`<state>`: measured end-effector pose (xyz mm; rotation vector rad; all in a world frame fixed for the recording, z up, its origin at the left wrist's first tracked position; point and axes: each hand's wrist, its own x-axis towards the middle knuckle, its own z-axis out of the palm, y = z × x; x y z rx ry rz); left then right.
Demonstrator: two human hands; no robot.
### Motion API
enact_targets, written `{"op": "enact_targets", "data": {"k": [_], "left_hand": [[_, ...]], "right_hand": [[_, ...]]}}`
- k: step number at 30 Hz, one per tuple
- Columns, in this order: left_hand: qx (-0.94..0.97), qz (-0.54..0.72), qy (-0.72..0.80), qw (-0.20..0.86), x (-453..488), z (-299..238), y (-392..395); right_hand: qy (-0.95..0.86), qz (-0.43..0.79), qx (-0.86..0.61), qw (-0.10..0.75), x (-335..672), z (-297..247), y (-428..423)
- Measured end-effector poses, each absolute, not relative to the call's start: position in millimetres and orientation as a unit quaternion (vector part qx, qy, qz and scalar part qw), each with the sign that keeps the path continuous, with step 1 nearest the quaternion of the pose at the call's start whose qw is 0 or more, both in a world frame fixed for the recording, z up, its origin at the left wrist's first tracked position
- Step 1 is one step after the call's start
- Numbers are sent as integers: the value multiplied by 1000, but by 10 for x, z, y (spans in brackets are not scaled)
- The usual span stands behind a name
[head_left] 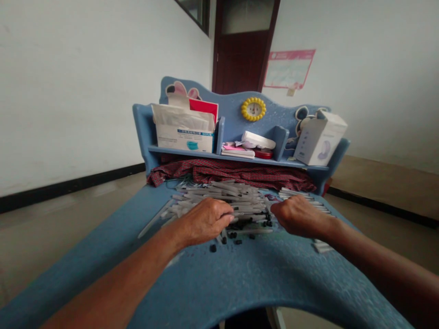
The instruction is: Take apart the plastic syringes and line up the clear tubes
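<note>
A heap of thin grey plastic tubes [219, 196] lies across the middle of the blue desk [219, 283]. Small black caps [240, 226] are scattered in front of the heap. My left hand [204, 221] rests knuckles-up on the near edge of the heap, its fingers curled down among the tubes and caps. My right hand [297, 214] is also curled, fingers pinched at the tubes near the caps. What either hand holds is hidden under the fingers. A neater row of tubes [305, 196] lies beside my right hand.
A red checked cloth [233, 172] lies behind the heap under the desk's shelf. The shelf carries a box of masks [185, 130], a yellow clock [253, 108], papers [238, 151] and a white carton [320, 137]. A dark door [242, 50] stands behind.
</note>
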<state>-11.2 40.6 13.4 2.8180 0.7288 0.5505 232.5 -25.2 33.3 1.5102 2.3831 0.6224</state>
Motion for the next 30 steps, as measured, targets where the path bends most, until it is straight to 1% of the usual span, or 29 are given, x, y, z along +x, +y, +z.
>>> {"op": "enact_targets", "data": {"k": [5,9,13,17,20,25,27,30], "left_hand": [[944,181,252,111,-107,128,380],[925,203,262,184,-99,134,360],[901,211,290,243,-88,167,331],[871,207,323,306,-76,202,310],[840,225,332,367,-57,200,309],[777,269,331,464,-25,176,304],[756,283,323,494,-18,174,296],[729,305,314,527,-14,171,293]], "right_hand": [[825,213,510,115,2273,352,-263],[842,221,487,72,2246,346,-282],[847,238,475,-24,2235,277,-279],[821,236,488,-180,2253,148,-281],[788,175,521,-277,2276,53,-322],[732,57,570,-370,2270,-26,-399],[728,25,567,-385,2246,-32,-413],[743,-9,558,-369,2202,-39,-423]]}}
